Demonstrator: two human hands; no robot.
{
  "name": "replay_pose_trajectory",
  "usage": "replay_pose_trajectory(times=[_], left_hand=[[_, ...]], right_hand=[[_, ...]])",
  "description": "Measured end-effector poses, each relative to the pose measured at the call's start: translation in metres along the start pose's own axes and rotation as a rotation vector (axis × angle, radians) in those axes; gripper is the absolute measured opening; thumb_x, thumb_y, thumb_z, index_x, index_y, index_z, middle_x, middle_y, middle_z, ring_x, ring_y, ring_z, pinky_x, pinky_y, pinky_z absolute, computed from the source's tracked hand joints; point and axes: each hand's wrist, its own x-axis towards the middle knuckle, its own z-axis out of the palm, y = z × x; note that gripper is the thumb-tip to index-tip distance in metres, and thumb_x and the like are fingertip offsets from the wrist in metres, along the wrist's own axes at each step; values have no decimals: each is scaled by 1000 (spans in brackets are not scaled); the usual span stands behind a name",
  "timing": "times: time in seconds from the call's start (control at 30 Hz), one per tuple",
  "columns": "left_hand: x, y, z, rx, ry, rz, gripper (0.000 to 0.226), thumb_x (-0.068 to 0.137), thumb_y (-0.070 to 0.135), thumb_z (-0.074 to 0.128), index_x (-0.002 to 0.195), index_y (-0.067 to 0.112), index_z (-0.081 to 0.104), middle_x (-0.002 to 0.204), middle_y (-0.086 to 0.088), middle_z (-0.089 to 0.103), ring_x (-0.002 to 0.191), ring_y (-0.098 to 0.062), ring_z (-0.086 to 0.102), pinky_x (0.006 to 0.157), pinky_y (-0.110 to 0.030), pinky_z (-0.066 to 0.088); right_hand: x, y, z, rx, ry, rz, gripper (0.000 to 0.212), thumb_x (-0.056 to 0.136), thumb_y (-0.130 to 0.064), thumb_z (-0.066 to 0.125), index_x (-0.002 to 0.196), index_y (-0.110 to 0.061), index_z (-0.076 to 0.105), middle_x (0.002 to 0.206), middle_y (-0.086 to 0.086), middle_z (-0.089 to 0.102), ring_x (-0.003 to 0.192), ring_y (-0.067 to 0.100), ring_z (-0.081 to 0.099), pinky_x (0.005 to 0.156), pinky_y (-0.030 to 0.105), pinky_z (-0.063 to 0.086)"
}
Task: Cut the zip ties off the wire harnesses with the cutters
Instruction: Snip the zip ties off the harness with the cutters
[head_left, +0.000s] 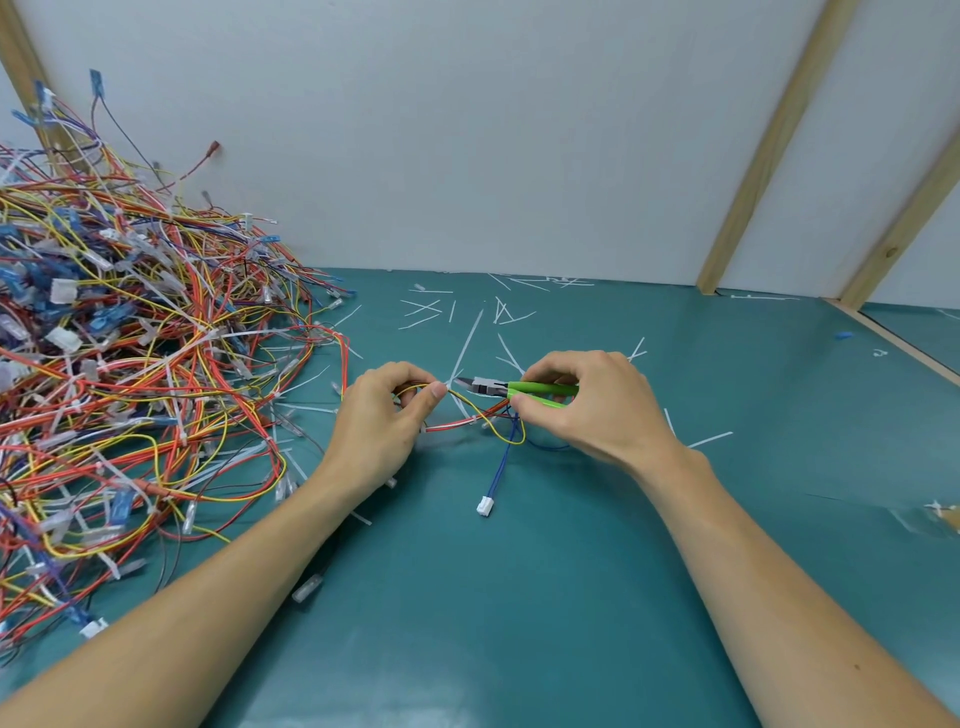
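Note:
My left hand (382, 415) pinches a small wire harness (480, 415) of red, yellow and blue wires just above the green mat. A white zip tie (466, 349) sticks up from the harness beside my left thumb. My right hand (582, 402) grips green-handled cutters (519, 388), whose metal jaws point left and sit right at the base of that zip tie. The harness's blue wires hang down to a white connector (485, 505) lying on the mat.
A big tangled pile of wire harnesses (130, 364) fills the left side. Cut white zip tie pieces (457, 306) lie scattered across the green mat (519, 597) toward the back wall. Wooden struts (763, 150) lean against the white wall at the right.

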Motion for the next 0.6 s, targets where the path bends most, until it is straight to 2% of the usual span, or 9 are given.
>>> replay_pose_trajectory(times=[0.2, 0.33, 0.6], left_hand=[[1, 0, 0, 6, 2, 18, 13, 94, 27, 70, 84, 19, 71, 57, 6, 41, 56, -8, 43, 61, -23, 38], [1, 1, -1, 1, 9, 37, 12, 93, 24, 71, 84, 17, 72, 56, 6, 40, 54, -5, 47, 58, -15, 36], [1, 1, -3, -40, 30, 22, 11, 93, 25, 71, 84, 19, 72, 56, 6, 38, 55, -6, 43, 58, -13, 36]], right_hand=[[-1, -4, 2, 31, -10, 9, 28, 72, -63, 66, 83, -39, 75, 78, -21, 72, 81, 5, 65, 76, 32, 54], [-2, -6, 3, 67, -8, 10, 29, 71, -62, 65, 83, -38, 75, 79, -19, 73, 82, 8, 67, 76, 36, 55], [-2, -5, 2, 57, 45, 18, 29, 73, -62, 67, 88, -38, 75, 84, -22, 73, 87, 6, 67, 79, 36, 55]])
